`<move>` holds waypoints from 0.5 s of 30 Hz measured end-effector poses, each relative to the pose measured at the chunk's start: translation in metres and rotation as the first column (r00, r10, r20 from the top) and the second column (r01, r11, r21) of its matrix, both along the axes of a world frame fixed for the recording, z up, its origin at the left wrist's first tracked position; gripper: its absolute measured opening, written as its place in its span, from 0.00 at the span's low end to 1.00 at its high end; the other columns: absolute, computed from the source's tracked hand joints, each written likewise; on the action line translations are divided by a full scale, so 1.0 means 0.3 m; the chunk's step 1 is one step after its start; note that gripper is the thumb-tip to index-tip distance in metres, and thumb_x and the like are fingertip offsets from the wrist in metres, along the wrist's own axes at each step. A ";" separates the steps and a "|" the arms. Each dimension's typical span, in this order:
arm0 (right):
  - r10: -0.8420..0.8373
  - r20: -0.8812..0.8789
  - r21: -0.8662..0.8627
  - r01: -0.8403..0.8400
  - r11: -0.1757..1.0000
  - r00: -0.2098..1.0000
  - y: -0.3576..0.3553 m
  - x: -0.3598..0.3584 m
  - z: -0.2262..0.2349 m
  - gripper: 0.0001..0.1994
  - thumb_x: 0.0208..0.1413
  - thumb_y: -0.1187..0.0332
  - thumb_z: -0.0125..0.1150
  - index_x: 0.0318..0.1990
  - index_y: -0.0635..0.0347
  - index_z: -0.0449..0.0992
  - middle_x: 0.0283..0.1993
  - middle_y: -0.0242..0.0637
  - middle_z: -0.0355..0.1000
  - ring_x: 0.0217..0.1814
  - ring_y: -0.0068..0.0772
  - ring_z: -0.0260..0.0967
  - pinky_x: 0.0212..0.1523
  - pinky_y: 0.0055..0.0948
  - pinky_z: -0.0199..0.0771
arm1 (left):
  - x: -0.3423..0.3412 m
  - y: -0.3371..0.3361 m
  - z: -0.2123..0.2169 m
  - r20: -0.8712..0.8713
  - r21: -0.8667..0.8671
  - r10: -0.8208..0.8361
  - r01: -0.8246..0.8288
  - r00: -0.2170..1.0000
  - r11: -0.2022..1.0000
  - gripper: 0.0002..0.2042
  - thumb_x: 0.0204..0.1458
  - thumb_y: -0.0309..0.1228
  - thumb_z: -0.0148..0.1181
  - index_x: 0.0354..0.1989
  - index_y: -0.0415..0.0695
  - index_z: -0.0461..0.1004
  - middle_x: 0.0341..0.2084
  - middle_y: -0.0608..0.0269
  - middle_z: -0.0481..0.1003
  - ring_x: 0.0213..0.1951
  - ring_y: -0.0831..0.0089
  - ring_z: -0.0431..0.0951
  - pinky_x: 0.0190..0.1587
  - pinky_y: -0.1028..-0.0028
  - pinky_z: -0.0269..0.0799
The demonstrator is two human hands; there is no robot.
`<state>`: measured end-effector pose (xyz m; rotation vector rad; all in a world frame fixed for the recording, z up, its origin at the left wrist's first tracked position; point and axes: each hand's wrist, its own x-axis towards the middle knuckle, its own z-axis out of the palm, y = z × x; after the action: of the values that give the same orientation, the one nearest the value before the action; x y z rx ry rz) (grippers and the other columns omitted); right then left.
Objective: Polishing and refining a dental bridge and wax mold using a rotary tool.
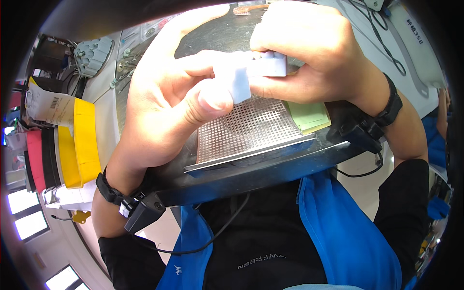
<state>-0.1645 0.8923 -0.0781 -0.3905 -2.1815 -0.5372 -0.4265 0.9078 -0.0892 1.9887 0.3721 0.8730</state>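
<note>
Above the work surface, my left hand pinches a pale blue block between thumb and fingers. My right hand is closed on a whitish-blue dental model piece with small rounded, tooth-like bumps along its top. The two pieces meet or nearly meet between my hands; glare hides whether they touch or are joined. Beneath them lies a perforated metal plate with a raised front edge. Both wrists wear black straps with small black devices.
Green paper sheets lie to the right of the plate. At the far edge is a wooden-handled brush. Yellow trays and a grey multi-cup holder stand at left. A black cable and white cylinder are at right.
</note>
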 end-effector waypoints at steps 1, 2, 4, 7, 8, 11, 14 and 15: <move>-0.048 0.169 -0.071 0.061 0.996 0.984 -0.018 0.016 0.019 0.13 0.47 0.61 0.75 0.23 0.54 0.76 0.22 0.30 0.68 0.20 0.34 0.67 0.22 0.31 0.69 | 0.013 -0.017 0.006 -0.036 0.052 0.085 -0.083 0.996 0.995 0.43 0.57 0.69 0.53 0.50 0.30 0.81 0.72 0.43 0.57 0.60 0.63 0.75 0.63 0.66 0.69; -0.052 0.169 -0.071 0.064 0.995 0.984 -0.024 0.014 0.018 0.13 0.47 0.61 0.75 0.23 0.54 0.76 0.22 0.30 0.68 0.20 0.34 0.67 0.22 0.31 0.69 | 0.022 -0.025 0.015 -0.055 0.095 0.128 -0.122 0.990 0.988 0.43 0.57 0.69 0.53 0.50 0.30 0.81 0.72 0.43 0.58 0.60 0.63 0.76 0.63 0.66 0.69; -0.060 0.147 -0.057 0.069 0.996 0.987 -0.032 0.002 0.016 0.16 0.48 0.60 0.74 0.19 0.52 0.71 0.19 0.29 0.64 0.17 0.33 0.62 0.19 0.31 0.64 | 0.029 -0.027 0.014 -0.063 0.150 0.157 -0.146 0.986 0.978 0.43 0.57 0.69 0.52 0.51 0.31 0.81 0.71 0.43 0.59 0.60 0.64 0.76 0.63 0.66 0.69; 0.018 -0.044 -0.098 -0.023 0.995 0.999 -0.059 -0.036 0.034 0.15 0.48 0.62 0.73 0.20 0.53 0.72 0.19 0.30 0.64 0.18 0.33 0.63 0.20 0.31 0.64 | 0.019 -0.011 0.001 -0.046 0.192 0.173 -0.161 0.984 0.968 0.43 0.58 0.69 0.52 0.51 0.31 0.81 0.70 0.43 0.60 0.59 0.64 0.77 0.63 0.66 0.69; 0.019 -0.045 -0.097 -0.023 0.995 0.999 -0.052 -0.037 0.032 0.15 0.48 0.62 0.73 0.20 0.53 0.72 0.19 0.30 0.64 0.18 0.33 0.63 0.20 0.31 0.64 | 0.013 -0.002 0.003 -0.046 0.193 0.173 -0.162 0.984 0.968 0.43 0.58 0.69 0.52 0.51 0.31 0.81 0.70 0.43 0.60 0.59 0.64 0.77 0.63 0.66 0.69; 0.074 -0.049 -0.034 -0.075 0.997 0.996 -0.037 -0.034 0.016 0.15 0.48 0.63 0.73 0.19 0.54 0.72 0.19 0.31 0.64 0.17 0.34 0.63 0.20 0.31 0.64 | 0.003 0.018 0.011 -0.043 0.029 -0.119 0.120 0.992 0.992 0.42 0.58 0.69 0.53 0.50 0.32 0.81 0.71 0.43 0.60 0.59 0.64 0.76 0.63 0.65 0.69; 0.034 -0.086 -0.099 -0.042 0.994 0.996 -0.058 -0.035 0.015 0.15 0.48 0.63 0.73 0.20 0.54 0.72 0.19 0.32 0.65 0.18 0.35 0.64 0.21 0.32 0.65 | 0.023 -0.016 0.034 -0.068 0.046 -0.014 0.018 0.998 0.999 0.41 0.58 0.68 0.54 0.50 0.32 0.82 0.70 0.43 0.60 0.60 0.64 0.76 0.63 0.65 0.69; 0.021 -0.075 -0.121 -0.030 0.992 0.997 -0.066 -0.034 0.022 0.14 0.47 0.64 0.74 0.20 0.54 0.72 0.19 0.31 0.65 0.18 0.34 0.64 0.21 0.32 0.66 | 0.023 -0.019 0.039 -0.088 0.071 0.022 -0.016 0.996 0.997 0.41 0.58 0.67 0.55 0.50 0.32 0.82 0.70 0.42 0.60 0.60 0.64 0.76 0.63 0.65 0.69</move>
<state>-0.1747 0.8724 -0.0714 -0.4408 -2.1509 -0.3710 -0.4195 0.9020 -0.0774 2.0968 0.4168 0.8217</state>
